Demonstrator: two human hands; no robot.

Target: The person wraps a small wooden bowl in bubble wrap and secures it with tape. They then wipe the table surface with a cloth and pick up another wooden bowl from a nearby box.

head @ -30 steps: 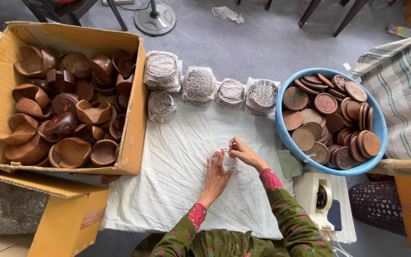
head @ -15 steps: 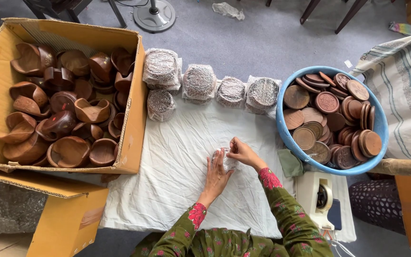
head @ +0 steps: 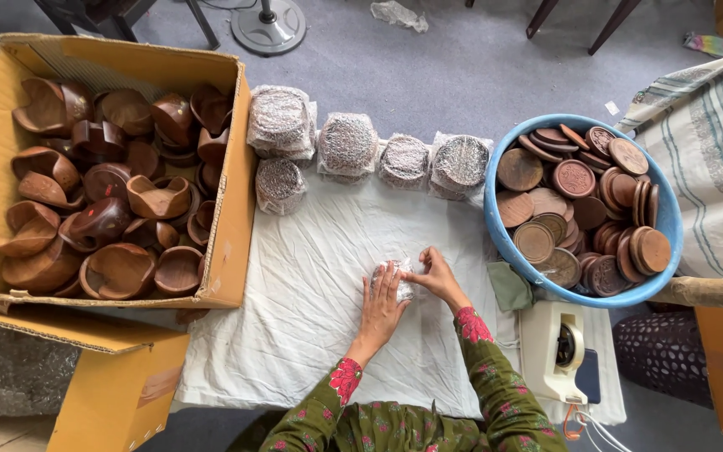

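We have open white cloth (head: 311,301) left of our hands; the cardboard box (head: 228,251), wrapped bundles (head: 349,146), blue tub (head: 495,230) and probably a tape dispenser (head: 554,351) hem us in.

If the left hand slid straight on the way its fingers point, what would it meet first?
The left hand points up and slightly right over the small wrapped bundle it already presses. Past that lies bare white cloth, then probably the bubble-wrapped stack.
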